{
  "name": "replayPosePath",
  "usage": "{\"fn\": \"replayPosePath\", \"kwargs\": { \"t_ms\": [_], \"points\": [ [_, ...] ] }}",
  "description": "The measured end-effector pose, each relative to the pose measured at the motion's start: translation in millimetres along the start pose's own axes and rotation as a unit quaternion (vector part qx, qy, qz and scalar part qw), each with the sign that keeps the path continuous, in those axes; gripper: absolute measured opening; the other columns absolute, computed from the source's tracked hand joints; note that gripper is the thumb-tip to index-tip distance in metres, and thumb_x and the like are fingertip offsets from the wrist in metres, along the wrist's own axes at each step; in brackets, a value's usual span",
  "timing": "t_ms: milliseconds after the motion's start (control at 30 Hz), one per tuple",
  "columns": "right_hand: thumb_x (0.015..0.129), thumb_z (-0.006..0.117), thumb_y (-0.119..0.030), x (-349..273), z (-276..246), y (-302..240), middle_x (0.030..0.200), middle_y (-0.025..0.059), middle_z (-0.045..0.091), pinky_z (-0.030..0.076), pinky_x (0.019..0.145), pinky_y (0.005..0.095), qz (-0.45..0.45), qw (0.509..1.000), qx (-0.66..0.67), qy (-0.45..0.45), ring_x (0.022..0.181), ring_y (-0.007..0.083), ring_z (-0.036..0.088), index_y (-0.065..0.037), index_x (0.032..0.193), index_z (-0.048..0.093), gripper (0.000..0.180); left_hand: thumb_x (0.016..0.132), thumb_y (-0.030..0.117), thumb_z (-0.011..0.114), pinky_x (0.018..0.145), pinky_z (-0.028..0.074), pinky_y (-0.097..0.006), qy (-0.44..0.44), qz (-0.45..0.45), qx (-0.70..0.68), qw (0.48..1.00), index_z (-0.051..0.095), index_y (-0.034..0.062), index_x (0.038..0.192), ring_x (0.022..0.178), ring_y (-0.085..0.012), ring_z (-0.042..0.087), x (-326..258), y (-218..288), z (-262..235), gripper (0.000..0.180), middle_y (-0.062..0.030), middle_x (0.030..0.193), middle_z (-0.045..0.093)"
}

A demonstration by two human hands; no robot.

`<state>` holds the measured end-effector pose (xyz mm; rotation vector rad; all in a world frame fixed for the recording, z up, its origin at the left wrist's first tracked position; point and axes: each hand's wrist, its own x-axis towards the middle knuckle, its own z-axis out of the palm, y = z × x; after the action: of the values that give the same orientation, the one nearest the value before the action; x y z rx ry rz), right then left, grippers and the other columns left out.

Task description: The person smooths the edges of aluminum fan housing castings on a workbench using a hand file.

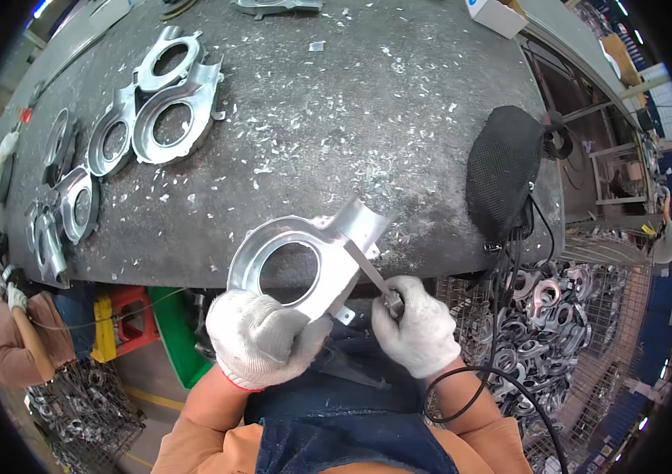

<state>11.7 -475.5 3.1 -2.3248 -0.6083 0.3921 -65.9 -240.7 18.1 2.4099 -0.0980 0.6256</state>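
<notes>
Gloved left hand [261,338] clamped on ring-shaped metal casting [296,265], right hand [419,332] gripping thin file [369,271] against its edge

The left hand [261,338] grips a ring-shaped metal casting [304,265] while the right hand [419,332] holds a scraper blade [368,268] against it.

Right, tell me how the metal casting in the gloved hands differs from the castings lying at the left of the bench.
The held casting is lifted at the bench edge in the left hand; the bench castings lie flat, overlapping in a row. The held one has a slim tool from the right hand against its rim; the bench ones are untouched. All are silvery ring-shaped castings with a large round opening.
</notes>
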Motion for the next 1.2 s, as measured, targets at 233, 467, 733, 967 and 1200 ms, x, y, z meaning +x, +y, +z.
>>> {"fn": "replayPosePath", "kwargs": {
  "t_ms": [233, 467, 733, 967, 1200],
  "points": [
    [0.098, 0.076, -0.025, -0.8, -2.0, 11.5, 0.093, 0.0167, 0.076, 0.063, 0.067, 0.0468, 0.047, 0.983, -0.154, 0.083, 0.078, 0.0381, 0.077, -0.005, 0.112, 0.065, 0.027, 0.071, 0.011, 0.091, 0.046, 0.037, -0.041, -0.049, -0.016, 0.047, 0.998, 0.067, 0.0148, 0.064, 0.045, -0.0274, 0.049, 13.2, 21.5, -0.2, 0.026, -0.0045, 0.055, 0.049],
    [0.098, 0.075, -0.022, 18.5, -33.1, 18.3, 0.089, 0.0188, 0.077, 0.061, 0.069, 0.0461, 0.193, 0.935, 0.192, -0.229, 0.078, 0.0393, 0.077, -0.007, 0.116, 0.066, 0.025, 0.067, 0.014, 0.092, 0.048, 0.038, -0.041, -0.071, -0.010, 0.068, 0.995, 0.067, 0.0153, 0.064, 0.045, -0.0275, 0.050, 7.1, 11.9, -10.4, 0.025, -0.0045, 0.055, 0.050],
    [0.099, 0.074, -0.030, 9.8, 1.2, -2.4, 0.086, 0.0185, 0.077, 0.064, 0.075, 0.0507, 0.072, 0.994, 0.017, -0.074, 0.083, 0.0440, 0.078, -0.009, 0.120, 0.065, 0.031, 0.071, 0.021, 0.095, 0.044, 0.037, -0.040, -0.046, -0.004, 0.042, 0.998, 0.063, 0.0190, 0.060, 0.044, -0.0247, 0.050, 19.5, 7.0, -13.6, 0.034, -0.0007, 0.055, 0.047],
    [0.093, 0.080, -0.026, 34.1, -2.7, -18.2, 0.084, 0.0167, 0.077, 0.065, 0.071, 0.0472, 0.059, 0.997, -0.003, -0.047, 0.077, 0.0405, 0.079, -0.005, 0.116, 0.066, 0.034, 0.072, 0.014, 0.092, 0.047, 0.044, -0.039, -0.035, -0.061, -0.020, 0.997, 0.069, 0.0126, 0.063, 0.048, -0.0281, 0.059, 28.0, -0.9, -27.5, 0.025, -0.0070, 0.057, 0.058],
    [0.091, 0.080, -0.025, 48.5, 0.6, -27.5, 0.085, 0.0166, 0.076, 0.064, 0.073, 0.0479, -0.004, 0.991, 0.016, -0.132, 0.081, 0.0409, 0.078, -0.006, 0.109, 0.071, 0.028, 0.055, 0.038, 0.104, 0.050, 0.046, -0.039, -0.096, -0.195, -0.035, 0.975, 0.067, 0.0078, 0.058, 0.050, -0.0308, 0.061, 25.3, -6.4, -44.5, 0.048, -0.0094, 0.057, 0.060]
  ]
}}
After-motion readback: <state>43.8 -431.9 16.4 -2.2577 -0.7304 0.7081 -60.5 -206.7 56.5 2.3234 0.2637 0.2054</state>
